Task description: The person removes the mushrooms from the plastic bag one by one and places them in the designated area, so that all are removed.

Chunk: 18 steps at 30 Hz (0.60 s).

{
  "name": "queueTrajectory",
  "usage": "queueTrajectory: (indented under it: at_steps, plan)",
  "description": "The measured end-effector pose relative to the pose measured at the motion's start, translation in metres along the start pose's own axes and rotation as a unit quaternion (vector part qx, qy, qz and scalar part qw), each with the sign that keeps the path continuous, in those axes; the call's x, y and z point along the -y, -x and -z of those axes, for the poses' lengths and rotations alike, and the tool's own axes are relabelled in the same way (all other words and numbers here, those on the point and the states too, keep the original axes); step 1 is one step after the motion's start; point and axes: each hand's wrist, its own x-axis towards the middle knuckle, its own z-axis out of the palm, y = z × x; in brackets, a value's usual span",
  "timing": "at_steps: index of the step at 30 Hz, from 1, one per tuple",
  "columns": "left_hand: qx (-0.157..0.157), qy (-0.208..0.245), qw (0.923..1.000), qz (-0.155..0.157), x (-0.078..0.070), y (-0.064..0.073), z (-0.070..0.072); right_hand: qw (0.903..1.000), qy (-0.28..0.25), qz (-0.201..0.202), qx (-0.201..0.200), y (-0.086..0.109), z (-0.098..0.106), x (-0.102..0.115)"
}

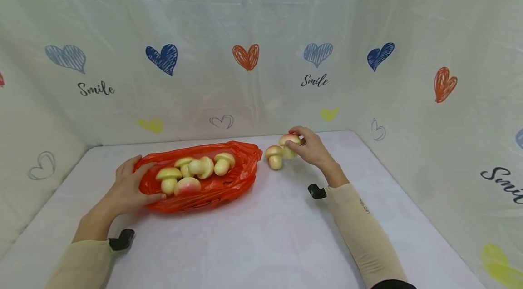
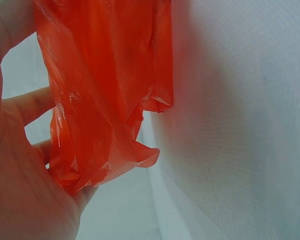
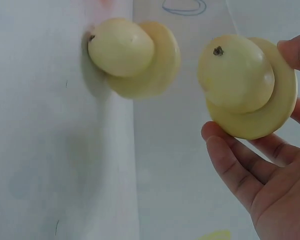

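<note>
A red plastic bag (image 1: 241,182) lies spread on the table with its mouth facing up. Several model mushrooms (image 1: 224,163), pale yellow with some pinkish caps, sit inside it. My left hand (image 1: 128,186) holds the bag's left end, thumb at the near rim and fingers at the far side; in the left wrist view the crumpled red plastic (image 2: 97,100) lies against the fingers. To the right of the bag, my right hand (image 1: 314,149) grips a mushroom (image 3: 237,75) by its cap, between thumb and fingers. A second mushroom (image 1: 274,157) stands beside it on the table, untouched.
The white-covered table (image 1: 253,248) reaches back to a hanging pale curtain (image 1: 196,21) printed with hearts and words. More of this curtain runs along both sides. A small dark wrist camera (image 1: 316,191) sticks out from the right sleeve, another (image 1: 122,240) from the left.
</note>
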Motion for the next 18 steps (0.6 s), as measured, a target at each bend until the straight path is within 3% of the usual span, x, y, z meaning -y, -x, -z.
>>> queueTrajectory:
  at_steps: [18]
  plan:
    - [0.002,-0.002,1.0000,0.000,-0.002,0.000,0.000,0.9995,0.021,-0.020,0.013,0.002,0.004,-0.029]
